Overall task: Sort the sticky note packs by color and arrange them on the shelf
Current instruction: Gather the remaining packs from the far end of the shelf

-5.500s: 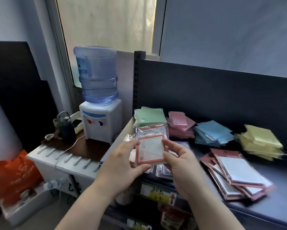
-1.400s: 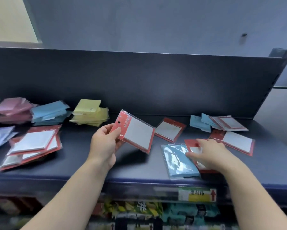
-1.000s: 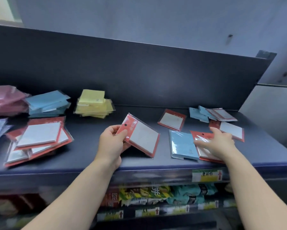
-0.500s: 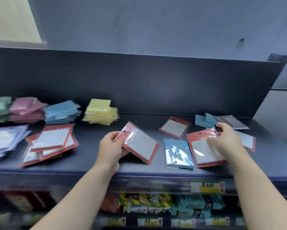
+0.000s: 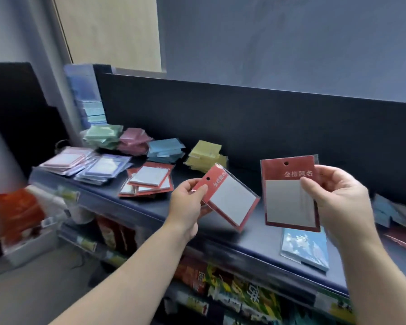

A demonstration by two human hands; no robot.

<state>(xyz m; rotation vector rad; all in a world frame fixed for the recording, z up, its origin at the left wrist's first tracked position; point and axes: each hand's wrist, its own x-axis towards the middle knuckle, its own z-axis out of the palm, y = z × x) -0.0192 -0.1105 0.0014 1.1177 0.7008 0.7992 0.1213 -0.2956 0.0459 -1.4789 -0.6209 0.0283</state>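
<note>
Red-backed packs are pinched above the shelf [image 5: 150, 214]: one [image 5: 230, 198] by left hand [image 5: 187, 207], another [image 5: 289, 193] by right hand [image 5: 338, 195].

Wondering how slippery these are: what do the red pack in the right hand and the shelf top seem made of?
The red pack in the right hand looks like a pale paper pad on red card, inside a clear glossy plastic sleeve whose edge shows past the card. The shelf looks like dark painted metal with a dull sheen, but that is uncertain.
</note>
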